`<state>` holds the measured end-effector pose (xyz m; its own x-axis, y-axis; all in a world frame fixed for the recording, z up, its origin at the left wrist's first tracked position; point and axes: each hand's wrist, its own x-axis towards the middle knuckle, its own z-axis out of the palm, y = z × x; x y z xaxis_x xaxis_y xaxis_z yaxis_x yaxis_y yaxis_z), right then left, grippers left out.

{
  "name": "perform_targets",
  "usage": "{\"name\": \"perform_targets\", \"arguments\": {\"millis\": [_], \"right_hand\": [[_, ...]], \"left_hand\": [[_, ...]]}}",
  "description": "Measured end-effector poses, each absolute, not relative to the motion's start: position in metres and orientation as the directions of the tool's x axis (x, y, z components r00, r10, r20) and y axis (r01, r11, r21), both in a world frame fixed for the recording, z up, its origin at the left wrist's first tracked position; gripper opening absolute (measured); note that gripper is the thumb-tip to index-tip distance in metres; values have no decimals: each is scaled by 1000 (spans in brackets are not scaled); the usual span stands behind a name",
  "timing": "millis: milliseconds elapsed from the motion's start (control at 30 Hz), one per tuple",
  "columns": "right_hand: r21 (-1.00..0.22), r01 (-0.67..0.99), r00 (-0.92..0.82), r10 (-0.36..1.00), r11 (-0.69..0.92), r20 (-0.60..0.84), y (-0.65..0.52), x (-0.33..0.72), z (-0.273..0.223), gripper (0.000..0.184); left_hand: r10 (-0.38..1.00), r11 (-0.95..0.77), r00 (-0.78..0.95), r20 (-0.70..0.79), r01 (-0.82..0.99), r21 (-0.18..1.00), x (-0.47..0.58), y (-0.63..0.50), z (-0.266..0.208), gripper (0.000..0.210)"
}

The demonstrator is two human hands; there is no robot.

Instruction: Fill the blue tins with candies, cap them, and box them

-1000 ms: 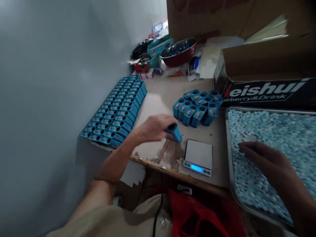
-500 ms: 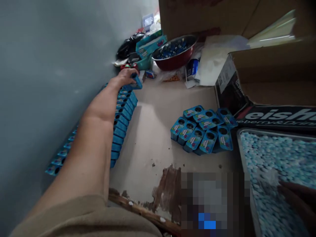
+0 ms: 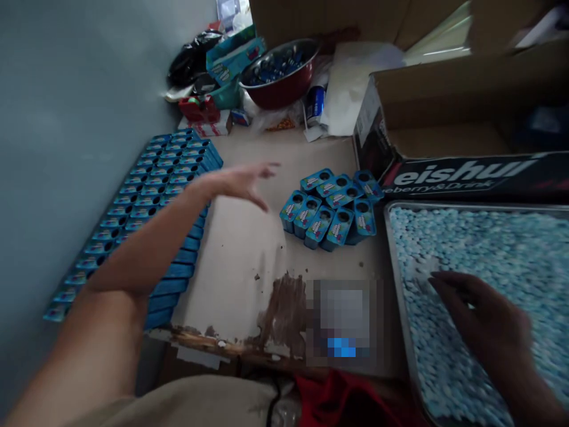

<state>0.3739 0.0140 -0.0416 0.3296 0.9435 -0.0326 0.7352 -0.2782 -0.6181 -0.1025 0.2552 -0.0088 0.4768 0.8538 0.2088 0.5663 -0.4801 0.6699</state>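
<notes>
My left hand (image 3: 249, 182) is open and empty above the table, fingers apart, between the rows of boxes and a loose cluster. Its fingertips point toward the cluster of small blue boxes (image 3: 320, 224), each with a dark round hole in its top. Beneath my left forearm stand packed rows of the same blue boxes (image 3: 150, 188), partly hidden by the arm. Over at the right, my right hand (image 3: 486, 326) pinches a small clear plastic piece (image 3: 425, 268) lying among pale blue and white pellets (image 3: 489, 243). The pellets fill a metal tray (image 3: 402, 332).
An open cardboard carton (image 3: 466, 172) stands behind the tray. At the back are a red bowl (image 3: 284, 92) of dark blue pieces, a blue can (image 3: 315, 104), a red tape dispenser (image 3: 198, 109) and a teal carton (image 3: 235, 62). A wall runs along the left; the table's front edge (image 3: 200, 341) is chipped.
My left hand has let go of a blue box at the far end of the rows and moved right, toward the loose cluster. The view has shifted, showing more of my right hand.
</notes>
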Motion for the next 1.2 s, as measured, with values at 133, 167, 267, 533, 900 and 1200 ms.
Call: {"name": "perform_targets", "arguments": {"millis": [133,167,267,533,900,1200], "right_hand": [[-648,761,162,976,-28,148,15,370,-47,27],[-638,770,121,975,27,187,15,369,-49,28],[-608,786,43,971,112,234,15,372,-58,30],[-462,884,30,978,71,206,17,381,-67,27],[-314,948,-67,997,48,-50,-2,402,-56,55],[-155,953,-271,962,261,-44,-38,415,-77,57]], "left_hand": [[844,-398,513,156,404,824,-52,207,-32,113],[886,-353,428,176,377,856,-42,197,-39,110],[968,-197,212,136,304,932,-31,178,-50,101],[995,-65,-51,89,358,932,-51,89,7,79],[868,-140,496,4,237,961,69,8,-28,54],[889,12,457,-6,-11,1000,35,-4,-44,96]]}}
